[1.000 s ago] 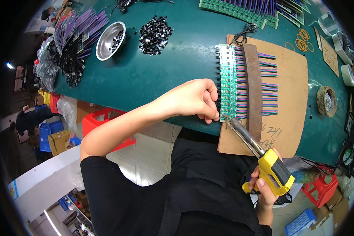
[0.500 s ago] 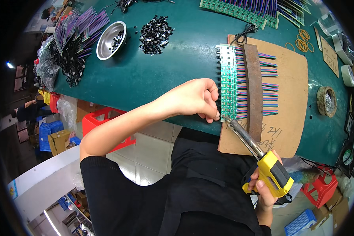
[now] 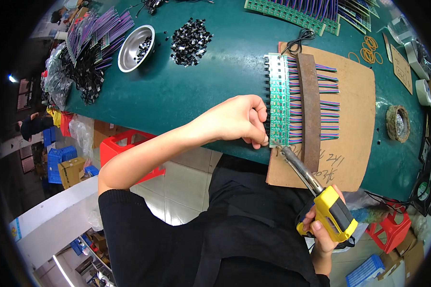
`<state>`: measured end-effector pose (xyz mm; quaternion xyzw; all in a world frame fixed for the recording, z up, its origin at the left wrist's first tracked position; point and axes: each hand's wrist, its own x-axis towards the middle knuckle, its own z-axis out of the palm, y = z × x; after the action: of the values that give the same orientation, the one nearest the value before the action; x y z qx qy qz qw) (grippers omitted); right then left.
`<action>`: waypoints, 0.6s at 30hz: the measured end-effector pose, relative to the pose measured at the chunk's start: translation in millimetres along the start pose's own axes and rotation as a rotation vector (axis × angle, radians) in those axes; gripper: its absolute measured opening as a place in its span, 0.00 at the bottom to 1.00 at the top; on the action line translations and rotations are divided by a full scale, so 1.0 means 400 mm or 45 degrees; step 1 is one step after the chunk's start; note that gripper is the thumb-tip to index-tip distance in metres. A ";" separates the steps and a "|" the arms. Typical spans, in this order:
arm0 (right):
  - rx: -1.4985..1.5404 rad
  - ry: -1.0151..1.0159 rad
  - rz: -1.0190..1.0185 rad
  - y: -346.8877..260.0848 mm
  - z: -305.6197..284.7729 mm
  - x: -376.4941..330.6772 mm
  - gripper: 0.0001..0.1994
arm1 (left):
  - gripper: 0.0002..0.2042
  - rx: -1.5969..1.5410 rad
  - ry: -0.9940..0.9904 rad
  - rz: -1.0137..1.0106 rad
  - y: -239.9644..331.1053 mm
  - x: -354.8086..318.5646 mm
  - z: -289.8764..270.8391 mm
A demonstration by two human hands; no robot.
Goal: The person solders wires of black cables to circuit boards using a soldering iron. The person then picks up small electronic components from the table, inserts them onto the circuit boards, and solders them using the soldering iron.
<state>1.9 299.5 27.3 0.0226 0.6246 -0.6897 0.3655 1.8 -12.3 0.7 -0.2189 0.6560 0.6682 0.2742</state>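
My right hand (image 3: 323,229) is wrapped round the yellow and black grip of a soldering gun (image 3: 334,213). Its metal barrel slants up and left, and the tip meets the near end of a green circuit board strip (image 3: 278,103). At that same corner, my left hand (image 3: 246,122) is closed with thumb and fingers pinched at the strip's left edge; what they hold is hidden. Small black parts line that edge. Purple, blue and dark wires run rightward from the strip, under a rusty metal bar (image 3: 310,110) that lies across them on a cardboard sheet (image 3: 354,110).
Left on the green table lie a pile of small black connectors (image 3: 190,42), a metal bowl (image 3: 136,49) holding some more, and wired boards (image 3: 98,36). Rubber bands (image 3: 368,50) and a round solder-cleaning-like pot (image 3: 397,123) are at the right. A red stool (image 3: 124,153) stands below the edge.
Both hands and the soldering gun stay almost in place, with the whole picture shifted very slightly. In the background at left, a person has moved.
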 end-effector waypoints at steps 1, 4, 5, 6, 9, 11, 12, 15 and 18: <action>0.069 0.051 -0.046 0.002 0.002 0.000 0.38 | 0.14 0.000 0.002 0.000 -0.001 -0.001 0.000; -0.067 0.041 -0.251 -0.019 -0.044 0.022 0.39 | 0.14 0.003 -0.008 0.009 0.002 -0.005 0.004; -0.176 0.102 -0.369 -0.044 -0.054 0.026 0.21 | 0.14 0.004 -0.005 0.006 0.003 -0.004 0.005; -0.273 0.175 -0.503 -0.054 -0.086 0.037 0.21 | 0.15 0.001 -0.010 0.013 0.005 0.002 0.005; -0.758 0.563 -0.799 -0.079 -0.163 0.079 0.23 | 0.15 -0.030 -0.017 0.003 -0.002 0.008 0.001; -1.485 0.727 -1.196 -0.072 -0.193 0.159 0.30 | 0.15 -0.047 0.016 0.001 -0.018 -0.005 -0.013; -1.741 0.626 -1.184 -0.093 -0.214 0.159 0.31 | 0.15 -0.060 0.000 0.025 -0.014 -0.003 -0.007; -1.956 0.536 -1.198 -0.090 -0.259 0.154 0.37 | 0.15 -0.091 -0.044 0.046 -0.009 0.009 -0.004; -1.819 0.592 -1.276 -0.117 -0.244 0.148 0.36 | 0.15 -0.075 -0.042 0.093 -0.011 0.000 -0.009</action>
<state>-107.9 354.9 16.5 -0.3458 0.8990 -0.1939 -0.1863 4.4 -16.1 -2.8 -0.1917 0.6389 0.7004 0.2541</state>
